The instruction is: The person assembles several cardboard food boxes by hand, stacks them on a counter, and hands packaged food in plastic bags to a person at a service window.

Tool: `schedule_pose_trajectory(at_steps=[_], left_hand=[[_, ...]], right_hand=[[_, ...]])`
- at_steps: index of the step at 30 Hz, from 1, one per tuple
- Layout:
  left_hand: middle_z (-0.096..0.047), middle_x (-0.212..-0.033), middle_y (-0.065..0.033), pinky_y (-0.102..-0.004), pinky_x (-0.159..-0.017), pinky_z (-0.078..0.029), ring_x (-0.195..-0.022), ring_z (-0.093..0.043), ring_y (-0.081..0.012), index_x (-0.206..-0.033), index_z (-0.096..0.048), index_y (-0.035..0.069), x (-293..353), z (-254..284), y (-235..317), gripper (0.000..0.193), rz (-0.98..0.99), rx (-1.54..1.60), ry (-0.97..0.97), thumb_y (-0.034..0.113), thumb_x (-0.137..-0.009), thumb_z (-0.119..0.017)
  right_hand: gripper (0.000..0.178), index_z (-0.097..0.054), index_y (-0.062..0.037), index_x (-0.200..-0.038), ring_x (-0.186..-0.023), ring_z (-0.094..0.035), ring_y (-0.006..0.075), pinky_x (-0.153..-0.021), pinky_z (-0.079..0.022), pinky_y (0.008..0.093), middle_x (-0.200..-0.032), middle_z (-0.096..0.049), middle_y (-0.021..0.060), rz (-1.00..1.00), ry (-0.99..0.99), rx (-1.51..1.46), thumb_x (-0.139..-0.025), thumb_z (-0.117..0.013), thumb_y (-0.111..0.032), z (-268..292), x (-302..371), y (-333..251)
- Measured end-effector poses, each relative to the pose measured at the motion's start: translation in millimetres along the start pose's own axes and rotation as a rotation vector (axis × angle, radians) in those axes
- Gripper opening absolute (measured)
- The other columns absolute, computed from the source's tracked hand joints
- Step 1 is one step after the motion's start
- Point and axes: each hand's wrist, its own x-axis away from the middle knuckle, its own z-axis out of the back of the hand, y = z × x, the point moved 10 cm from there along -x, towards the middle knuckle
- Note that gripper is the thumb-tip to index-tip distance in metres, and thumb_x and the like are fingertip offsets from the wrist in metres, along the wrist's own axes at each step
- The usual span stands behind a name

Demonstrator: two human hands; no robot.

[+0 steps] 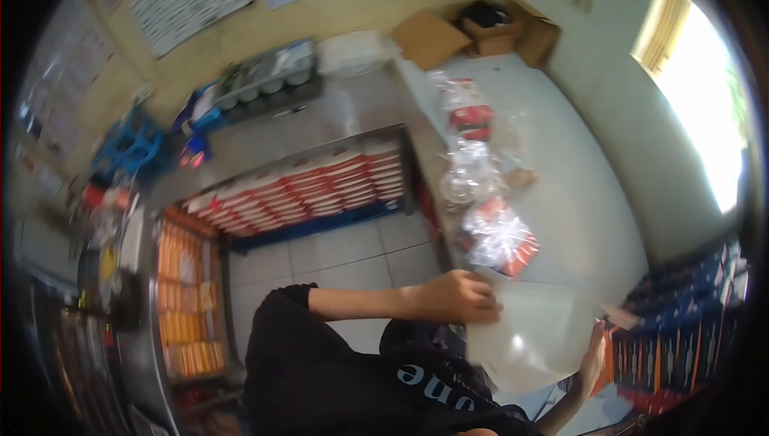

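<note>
My left hand (pixel 465 296) reaches across from the black sleeve, its fingers curled over the left edge of a pale, shiny, translucent flat piece that looks like plastic (pixel 533 336). At the opposite edge of the plastic is my right hand (pixel 593 360), blurred, with its fingertips pointing up; its exact grip does not show clearly. A small pinkish flat piece (pixel 621 316) is close to those fingertips. Just beyond the plastic, a clear-wrapped red and white bundle (pixel 501 236) lies on the pale tabletop (pixel 593 220).
More clear-wrapped packs (pixel 469 167) line the table's left edge. Opened cardboard boxes (pixel 489 31) stand in the far corner. Dark blue and orange boxes (pixel 677 340) are stacked on the right. Red and white boxes (pixel 320 183) fill the shelf under a metal counter (pixel 344 107).
</note>
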Motion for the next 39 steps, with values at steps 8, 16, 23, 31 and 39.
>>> schedule_pose_trajectory(at_steps=[8, 16, 23, 31, 39], left_hand=[[-0.054, -0.067, -0.0002, -0.0298, -0.062, -0.044, -0.064, -0.052, -0.0169, -0.072, -0.052, 0.008, -23.2, 31.5, 59.1, 0.032, 0.346, 0.192, 0.039, 0.033, -0.091, -0.051], [-0.060, -0.076, -0.0152, -0.0349, -0.072, -0.048, -0.073, -0.060, -0.0246, -0.095, -0.054, -0.003, 18.3, -38.1, 147.3, 0.035, 0.575, 1.464, -0.253, 0.032, -0.095, -0.049], [-0.058, -0.079, -0.0165, -0.0386, -0.069, -0.042, -0.074, -0.056, -0.0291, -0.099, -0.054, -0.001, 28.1, -61.7, 166.9, 0.032, 0.639, 1.188, -0.421, 0.029, -0.095, -0.046], [-0.060, -0.096, -0.0078, -0.0282, -0.080, -0.044, -0.087, -0.054, -0.0136, -0.115, -0.053, 0.000, 8.8, -70.4, 153.5, 0.028, 0.761, 1.347, -0.400, 0.017, -0.092, -0.053], [-0.062, -0.082, -0.0051, -0.0238, -0.051, -0.044, -0.067, -0.055, -0.0064, -0.105, -0.059, -0.001, -32.3, -55.5, 156.0, 0.021, 0.804, 1.063, -0.236, 0.007, -0.086, -0.059]], right_hand=[[0.035, -0.053, -0.0003, -0.088, -0.057, -0.049, 0.0141, -0.063, -0.047, 0.0354, -0.073, -0.055, 0.0076, 0.580, -0.729, -0.301, -0.084, -0.069, -0.031, -113.2, 100.4, -110.2], [0.032, -0.058, 0.0037, -0.091, -0.061, -0.052, 0.0126, -0.057, -0.045, 0.0264, -0.067, -0.050, 0.0032, 0.379, -0.652, -0.316, -0.074, -0.077, -0.015, -83.6, 142.1, -82.4], [0.033, -0.060, 0.0057, -0.089, -0.055, -0.047, 0.0078, -0.051, -0.038, 0.0225, -0.064, -0.046, -0.0001, 0.435, -0.682, 0.105, -0.079, -0.073, -0.022, -50.0, 182.3, -59.7], [0.017, -0.068, -0.0098, -0.068, -0.054, -0.047, 0.0161, -0.049, -0.037, 0.0298, -0.067, -0.047, 0.0019, 0.894, -0.296, 0.289, -0.058, -0.080, -0.016, -19.5, 203.6, -139.4], [0.020, -0.072, -0.0141, -0.071, -0.079, -0.051, 0.0214, -0.079, -0.040, 0.0396, -0.084, -0.054, 0.0040, 1.233, 0.153, 0.353, -0.071, -0.072, -0.034, 19.7, 234.7, -144.4]])
